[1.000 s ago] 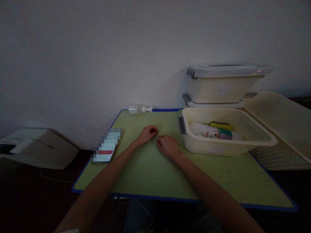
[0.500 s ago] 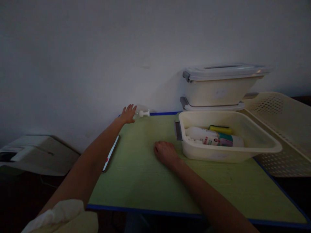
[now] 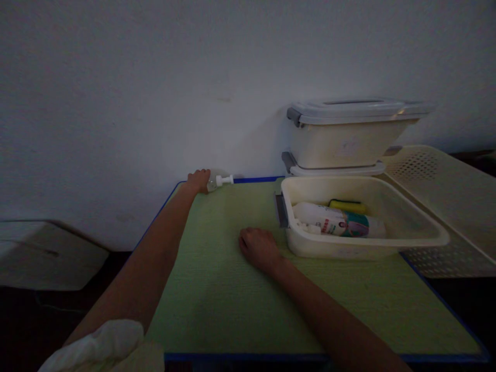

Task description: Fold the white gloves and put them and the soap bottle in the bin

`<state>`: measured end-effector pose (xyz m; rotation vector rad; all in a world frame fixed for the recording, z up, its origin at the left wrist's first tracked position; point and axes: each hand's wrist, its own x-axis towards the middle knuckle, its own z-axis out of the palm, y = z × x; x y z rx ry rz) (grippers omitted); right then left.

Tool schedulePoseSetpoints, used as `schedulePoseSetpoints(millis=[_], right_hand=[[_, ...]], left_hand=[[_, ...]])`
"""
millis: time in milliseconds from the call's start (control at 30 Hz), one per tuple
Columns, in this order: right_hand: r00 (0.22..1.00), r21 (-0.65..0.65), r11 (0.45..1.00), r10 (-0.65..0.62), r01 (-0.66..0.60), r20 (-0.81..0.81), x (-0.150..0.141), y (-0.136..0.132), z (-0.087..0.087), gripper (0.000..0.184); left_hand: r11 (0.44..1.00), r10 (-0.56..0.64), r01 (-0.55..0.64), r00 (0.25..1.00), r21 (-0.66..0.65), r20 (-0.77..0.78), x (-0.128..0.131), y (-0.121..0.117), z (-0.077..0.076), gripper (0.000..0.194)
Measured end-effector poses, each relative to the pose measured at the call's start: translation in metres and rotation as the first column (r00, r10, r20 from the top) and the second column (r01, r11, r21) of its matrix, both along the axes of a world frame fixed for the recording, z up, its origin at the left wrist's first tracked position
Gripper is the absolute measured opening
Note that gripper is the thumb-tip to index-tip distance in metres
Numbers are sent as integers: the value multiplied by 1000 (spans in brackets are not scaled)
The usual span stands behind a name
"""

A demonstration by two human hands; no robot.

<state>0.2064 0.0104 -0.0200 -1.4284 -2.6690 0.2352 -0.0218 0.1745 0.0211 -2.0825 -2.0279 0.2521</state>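
Observation:
At the table's far left corner my left hand (image 3: 199, 181) is closed around the body of a clear pump bottle (image 3: 212, 185). The bottle lies on its side, with its white pump head pointing right; the hand covers much of its body. My right hand (image 3: 260, 249) rests on the green tabletop (image 3: 217, 289) in a loose fist, with nothing seen in it. Just to its right stands an open cream bin (image 3: 349, 249). Inside the bin lie a white bottle (image 3: 329, 219) with a printed label and a yellow sponge-like item (image 3: 347, 206).
Behind the bin, a lidded storage box (image 3: 344, 144) sits on another lid against the wall. A perforated cream basket (image 3: 442, 181) is on the right. Off the table's left side stands a white boxy object (image 3: 50, 253). Blue trim runs along the table's edge.
My left hand has gone from spread fingers beside the pump bottle to closed around it. My right hand stays in place. The view has shifted slightly, and the phone is now hidden by my left arm.

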Motion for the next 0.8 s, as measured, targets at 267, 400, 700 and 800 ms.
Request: schedulePoseSetpoints(millis=[267, 400, 700, 800], right_hand=[[1000, -7, 1000, 5, -5, 0, 0, 0, 1, 28], [1000, -5, 1000, -2, 2, -10, 0, 0, 0, 28], [1000, 9, 1000, -2, 3, -25, 1, 0, -1, 28], [1000, 17, 1000, -2, 2, -26, 2, -1, 0, 29]], left_hand=[[989, 20, -12, 998, -147, 57, -2, 3, 2, 74], [985, -9, 25, 996, -172, 91, -2, -2, 2, 74], [983, -74, 93, 990, -159, 120, 6, -22, 5, 72], [983, -90, 108, 988, -146, 127, 7, -28, 5, 71]])
